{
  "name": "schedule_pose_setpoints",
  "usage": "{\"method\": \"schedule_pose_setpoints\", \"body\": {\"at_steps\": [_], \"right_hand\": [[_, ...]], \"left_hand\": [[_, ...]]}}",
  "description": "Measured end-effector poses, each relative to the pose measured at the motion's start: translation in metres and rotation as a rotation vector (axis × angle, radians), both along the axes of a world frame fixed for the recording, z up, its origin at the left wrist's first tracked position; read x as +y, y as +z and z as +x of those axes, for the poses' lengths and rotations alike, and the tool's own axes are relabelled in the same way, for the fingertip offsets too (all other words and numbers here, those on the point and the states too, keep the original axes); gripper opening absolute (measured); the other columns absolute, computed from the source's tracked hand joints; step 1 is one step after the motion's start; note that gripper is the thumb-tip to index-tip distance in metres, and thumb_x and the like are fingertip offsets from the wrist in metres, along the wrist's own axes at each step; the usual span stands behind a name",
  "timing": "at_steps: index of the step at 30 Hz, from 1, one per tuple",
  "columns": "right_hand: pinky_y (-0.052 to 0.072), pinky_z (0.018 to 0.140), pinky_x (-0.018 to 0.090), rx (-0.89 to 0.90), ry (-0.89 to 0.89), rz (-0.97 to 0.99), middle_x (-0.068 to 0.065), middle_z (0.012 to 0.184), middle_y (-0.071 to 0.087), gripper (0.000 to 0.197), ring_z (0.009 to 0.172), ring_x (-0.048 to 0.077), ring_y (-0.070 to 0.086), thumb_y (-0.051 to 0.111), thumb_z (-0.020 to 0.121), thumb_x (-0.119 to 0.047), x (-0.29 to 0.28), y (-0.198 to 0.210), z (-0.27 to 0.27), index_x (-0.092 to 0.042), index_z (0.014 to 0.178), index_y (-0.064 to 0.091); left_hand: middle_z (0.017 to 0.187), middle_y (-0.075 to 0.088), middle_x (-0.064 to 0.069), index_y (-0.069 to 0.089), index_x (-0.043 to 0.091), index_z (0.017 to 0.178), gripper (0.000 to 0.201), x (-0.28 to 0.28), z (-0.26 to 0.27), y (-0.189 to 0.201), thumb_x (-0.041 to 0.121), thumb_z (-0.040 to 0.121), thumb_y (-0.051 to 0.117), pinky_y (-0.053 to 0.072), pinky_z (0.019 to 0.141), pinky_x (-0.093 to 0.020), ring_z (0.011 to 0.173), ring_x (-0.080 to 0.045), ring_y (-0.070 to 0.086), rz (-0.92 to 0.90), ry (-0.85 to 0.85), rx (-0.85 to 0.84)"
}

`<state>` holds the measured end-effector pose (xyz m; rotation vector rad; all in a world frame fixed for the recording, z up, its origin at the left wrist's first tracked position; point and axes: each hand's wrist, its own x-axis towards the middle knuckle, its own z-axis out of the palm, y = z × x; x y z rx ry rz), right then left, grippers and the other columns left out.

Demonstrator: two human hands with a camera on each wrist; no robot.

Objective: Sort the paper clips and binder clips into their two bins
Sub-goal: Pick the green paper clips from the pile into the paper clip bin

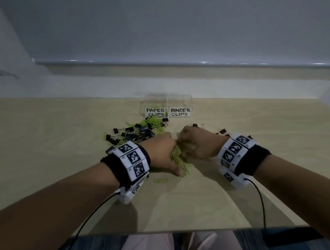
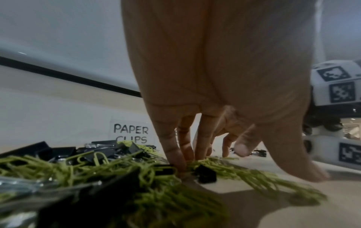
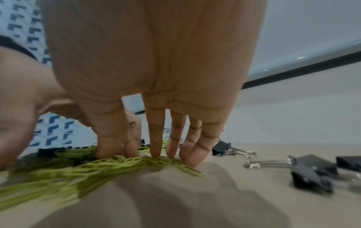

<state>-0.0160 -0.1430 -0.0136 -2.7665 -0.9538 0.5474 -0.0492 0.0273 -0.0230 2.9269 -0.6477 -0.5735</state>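
Observation:
Green paper clips [image 1: 177, 156] lie heaped on the table between my two hands. My left hand [image 1: 162, 154] presses its straight fingers [image 2: 175, 154] down into the clips [image 2: 117, 174], thumb spread on the table. A black binder clip [image 2: 207, 174] sits by those fingers. Facing it, my right hand [image 1: 197, 144] has its straight fingertips [image 3: 156, 148] on the same green clips [image 3: 109, 166]. Neither hand holds anything. Behind, a mixed pile [image 1: 135, 130] of black binder clips and green paper clips spreads before the clear PAPER CLIPS bin [image 1: 154, 106] and BINDER CLIPS bin [image 1: 180, 106].
Loose binder clips [image 1: 223, 131] lie right of my right hand, close in the right wrist view [image 3: 310, 174]. One stray green clip [image 1: 161, 180] rests near my left wrist. The wall runs just behind the bins. The table's near edge [image 1: 168, 230] is by my lap.

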Motion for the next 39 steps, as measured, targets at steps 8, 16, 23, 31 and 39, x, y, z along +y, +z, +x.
{"method": "schedule_pose_setpoints", "body": {"at_steps": [8,16,23,31,39], "right_hand": [[0.046,0.080,0.032,-0.080,-0.016,0.017,0.008,0.105,0.055,0.045,0.093,0.024,0.055,0.077,0.071,-0.030,0.004,-0.006,-0.019,-0.011,0.109,0.063],[0.049,0.069,0.020,-0.047,-0.128,0.161,0.001,0.083,0.071,0.011,0.074,0.011,0.061,0.075,0.074,-0.010,-0.005,-0.008,0.006,-0.010,0.084,0.074],[0.056,0.059,0.023,0.181,-0.343,0.501,-0.008,0.054,0.067,0.009,0.052,0.007,0.062,0.080,0.069,-0.001,-0.005,0.017,0.039,-0.006,0.075,0.075],[0.060,0.068,0.033,0.140,-0.403,0.785,0.008,0.066,0.066,0.009,0.056,0.018,0.064,0.078,0.072,0.002,0.045,0.053,0.107,-0.002,0.076,0.071],[0.059,0.075,0.033,-0.161,-0.455,0.561,0.011,0.080,0.073,0.006,0.073,0.022,0.067,0.074,0.073,-0.004,0.095,0.027,0.142,-0.009,0.075,0.073]], "left_hand": [[0.104,0.063,-0.014,0.061,0.002,0.105,0.053,-0.008,-0.001,0.002,0.037,0.070,0.081,0.045,0.071,-0.034,0.092,-0.026,0.059,-0.173,0.111,-0.008],[0.098,0.065,-0.008,0.068,0.003,0.102,0.028,-0.002,0.010,0.004,0.020,0.080,0.073,0.044,0.068,-0.026,0.086,-0.021,0.059,-0.223,0.091,-0.053],[0.094,0.067,-0.001,0.070,0.012,0.098,0.024,0.027,0.039,0.018,0.025,0.079,0.076,0.049,0.072,-0.022,0.082,-0.012,0.061,-0.506,0.196,-0.041],[0.086,0.068,-0.004,0.069,0.011,0.088,0.018,0.069,0.100,0.046,0.019,0.076,0.079,0.057,0.080,-0.040,0.079,-0.021,0.067,-0.763,0.442,-0.245],[0.098,0.070,-0.011,0.070,0.006,0.089,0.013,0.062,0.144,0.039,0.010,0.077,0.076,0.049,0.076,-0.028,0.084,-0.023,0.064,-0.553,0.551,-0.370]]}}
